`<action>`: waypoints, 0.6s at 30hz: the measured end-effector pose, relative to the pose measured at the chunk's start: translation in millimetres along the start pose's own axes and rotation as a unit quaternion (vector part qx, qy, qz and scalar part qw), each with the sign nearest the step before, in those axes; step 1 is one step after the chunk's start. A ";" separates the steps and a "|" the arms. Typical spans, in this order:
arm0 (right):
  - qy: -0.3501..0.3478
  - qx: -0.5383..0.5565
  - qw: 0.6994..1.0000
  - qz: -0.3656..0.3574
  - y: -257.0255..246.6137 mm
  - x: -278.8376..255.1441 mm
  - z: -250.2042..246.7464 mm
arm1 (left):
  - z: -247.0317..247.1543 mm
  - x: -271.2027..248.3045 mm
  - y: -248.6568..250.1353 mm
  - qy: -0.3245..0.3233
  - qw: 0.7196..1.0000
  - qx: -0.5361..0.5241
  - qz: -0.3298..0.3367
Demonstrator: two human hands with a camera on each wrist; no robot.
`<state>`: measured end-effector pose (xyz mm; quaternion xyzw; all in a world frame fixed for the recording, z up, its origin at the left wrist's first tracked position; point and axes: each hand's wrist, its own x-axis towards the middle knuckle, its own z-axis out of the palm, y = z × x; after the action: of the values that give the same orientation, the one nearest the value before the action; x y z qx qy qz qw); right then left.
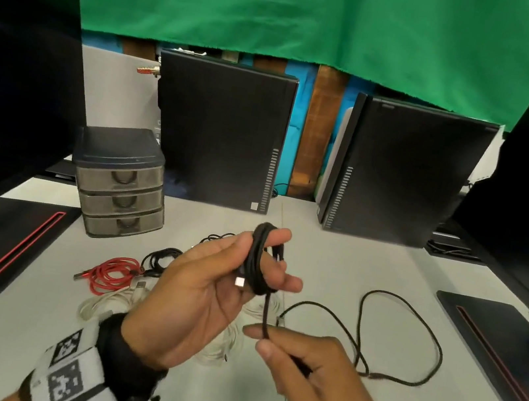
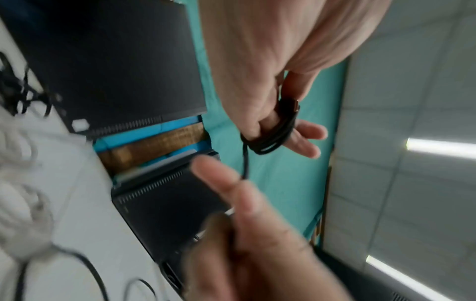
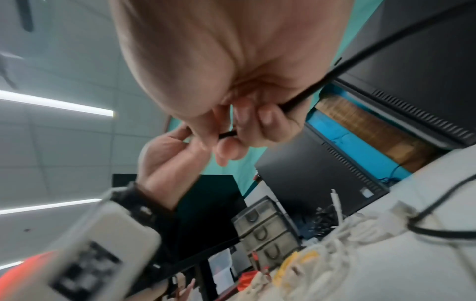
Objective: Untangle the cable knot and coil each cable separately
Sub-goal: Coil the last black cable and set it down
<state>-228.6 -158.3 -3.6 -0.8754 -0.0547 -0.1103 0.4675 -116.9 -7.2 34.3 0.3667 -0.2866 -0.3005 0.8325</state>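
A black cable is wound in a small coil [image 1: 259, 255] round the fingers of my left hand [image 1: 267, 259], held up above the table; its silver plug [image 1: 240, 281] shows at the palm. In the left wrist view the coil [image 2: 273, 140] wraps the fingers of that hand [image 2: 291, 134]. My right hand [image 1: 260, 336] pinches the same cable just below the coil. The free length [image 1: 400, 339] loops over the table to the right. In the right wrist view the cable [image 3: 342, 69] runs out of my right hand [image 3: 231, 132]. A red cable [image 1: 112, 275], a white cable [image 1: 101, 302] and a thin black cable [image 1: 160, 256] lie heaped under my left hand.
A small three-drawer unit [image 1: 121, 184] stands at the left on the white table [image 1: 332, 266]. Two black computer towers [image 1: 218, 130] [image 1: 406, 174] stand at the back. Monitor bases [image 1: 6, 246] [image 1: 492, 351] flank both sides.
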 end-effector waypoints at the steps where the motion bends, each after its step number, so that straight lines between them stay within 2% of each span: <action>1: -0.009 -0.029 1.000 -0.006 -3.1 -1.9 -0.5 | 1.7 0.7 -2.6 0.015 0.999 0.042 0.016; 3: -0.037 -0.105 0.994 -0.020 -9.5 -5.1 -6.3 | 2.2 1.6 -8.7 0.032 0.980 0.185 0.065; 4: -0.055 -0.144 0.988 -0.017 -13.0 -6.1 -9.7 | -0.5 2.4 -12.3 0.046 0.950 0.291 0.103; 6: -0.079 -0.196 0.977 -0.004 -21.5 -8.6 -17.3 | -9.9 3.8 -18.5 0.050 0.846 0.501 0.176; 7: -0.080 -0.214 0.973 -0.009 -24.3 -9.9 -21.7 | -15.5 3.7 -22.2 0.027 0.786 0.587 0.193; 8: -0.070 -0.233 0.970 -0.022 -26.2 -11.3 -27.4 | -19.5 4.0 -25.1 -0.001 0.737 0.646 0.199; 9: -0.051 -0.254 0.965 -0.031 -27.8 -12.9 -34.5 | -21.5 3.7 -27.2 -0.027 0.705 0.682 0.192; 10: -0.028 -0.272 0.961 -0.034 -29.1 -14.5 -42.6 | -22.2 2.7 -28.9 -0.047 0.691 0.699 0.176; 11: -0.004 -0.282 0.959 -0.039 -29.4 -16.0 -50.5 | -20.4 0.6 -29.1 -0.066 0.692 0.702 0.154; 13: 0.037 -0.277 0.959 -0.054 -27.9 -16.8 -64.6 | -14.9 -3.8 -28.5 -0.122 0.726 0.671 0.088; 16: 0.080 -0.233 0.966 -0.072 -20.3 -11.1 -72.8 | -3.3 -9.2 -20.8 -0.192 0.828 0.526 -0.035; 18: 0.108 -0.195 0.972 -0.079 -11.6 -6.2 -70.7 | -0.3 -10.8 -13.1 -0.216 0.885 0.401 -0.099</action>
<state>-247.0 -210.5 42.4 -0.9256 -0.0502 -0.2489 0.2808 -127.5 -6.6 21.1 0.6217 -0.5175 -0.3126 0.4980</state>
